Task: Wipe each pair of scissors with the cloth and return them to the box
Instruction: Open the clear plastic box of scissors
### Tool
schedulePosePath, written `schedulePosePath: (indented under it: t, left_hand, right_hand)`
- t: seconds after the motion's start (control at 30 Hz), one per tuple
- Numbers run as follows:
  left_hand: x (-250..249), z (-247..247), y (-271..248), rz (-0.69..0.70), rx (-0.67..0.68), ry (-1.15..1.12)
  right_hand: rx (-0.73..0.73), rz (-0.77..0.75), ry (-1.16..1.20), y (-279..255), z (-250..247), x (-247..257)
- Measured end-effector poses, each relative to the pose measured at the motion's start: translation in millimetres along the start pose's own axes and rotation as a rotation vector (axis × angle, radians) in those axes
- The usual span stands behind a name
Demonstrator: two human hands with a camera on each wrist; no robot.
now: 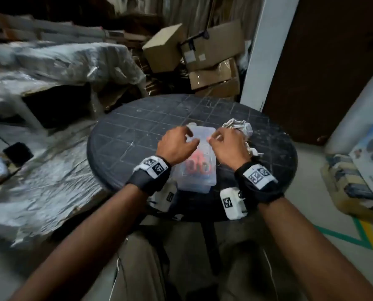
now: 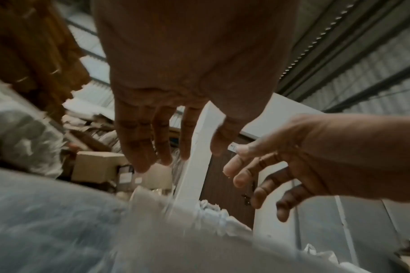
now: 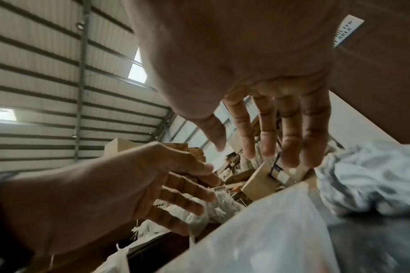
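Nearest to the head camera are the two bare forearms, each with a black wrist strap carrying white marker blocks. They reach forward over a round black table (image 1: pixel 124 135) with a scratched grid pattern on its top.

In the middle of this table lies a clear rectangular plastic box (image 1: pixel 199 179), its lid closed as far as can be seen. Through the cloudy plastic show the red and dark handles of the scissors (image 1: pixel 197 165); how many pairs are inside cannot be told.

The left hand (image 1: pixel 175 144) hovers over the box's far left part, at about 11 o'clock from the box centre. In the left wrist view its fingers (image 2: pixel 138 147) hang loose and spread, holding nothing. The right hand (image 1: pixel 226 146) is above the far right part, at about 1 o'clock, its fingers (image 3: pixel 290 140) also straight and apart, empty. Whether any fingertip touches the lid cannot be told.

A crumpled white cloth (image 1: pixel 240 127) lies on the table just beside the box, at 2 o'clock, partly behind the right hand.

Behind the table, at 12 o'clock, brown cardboard boxes (image 1: pixel 211 53) are piled.
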State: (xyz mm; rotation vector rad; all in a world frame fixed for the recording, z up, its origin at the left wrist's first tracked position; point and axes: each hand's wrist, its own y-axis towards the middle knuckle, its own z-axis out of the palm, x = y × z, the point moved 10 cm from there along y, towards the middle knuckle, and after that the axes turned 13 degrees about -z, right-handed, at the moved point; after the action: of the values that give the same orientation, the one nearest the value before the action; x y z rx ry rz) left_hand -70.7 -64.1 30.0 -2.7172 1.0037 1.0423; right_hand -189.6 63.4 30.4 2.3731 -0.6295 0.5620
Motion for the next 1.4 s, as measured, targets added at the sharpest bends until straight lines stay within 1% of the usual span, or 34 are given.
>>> schedulePosePath:
  t: [0.13,0.23,0.33,0.47,0.67,0.87,1.0,1.1,1.17,1.27,1.33,1.4]
  left_hand:
    - [33,16,-40,-0.078,0.080,0.065]
    - [45,22,-47,-0.114,0.103,-0.046]
    - [53,24,-38,-0.133,0.088,-0.109]
    - [70,20,-11,-0.129,0.073,-0.100]
    - [98,0,24,-0.121,0.024,-0.022]
    - [116,-19,48,-0.109,0.003,0.096]
    - [118,-17,44,-0.079,-0.004,0.253]
    - [98,-9,30,0.069,0.050,0.301]
    - [85,-2,25,0.139,0.096,0.338]
    - [70,1,24,0.160,0.098,0.442]
    - [62,5,23,0.173,0.106,0.528]
    - [56,7,23,0.184,0.098,0.589]
  right_hand:
    - [0.099,0.144,-0.017,-54,20,-16]
    - [0.093,0.198,0.069,-65,28,-22]
    - [0.068,0.213,0.099,-51,36,-27]
    - [0.048,0.172,0.113,-27,56,-22]
    - [0.027,0.109,0.171,9,92,-2]
    - [0.031,0.108,0.285,36,119,11]
    - [0.051,0.155,0.437,34,135,8]
    - [0.015,0.197,0.662,22,138,5]
    - [0.028,0.195,0.731,13,137,5]
    - [0.103,0.139,0.672,1,137,9]
    - [0.129,0.121,0.561,-6,139,7]
    - [0.124,0.108,0.431,-9,144,3]
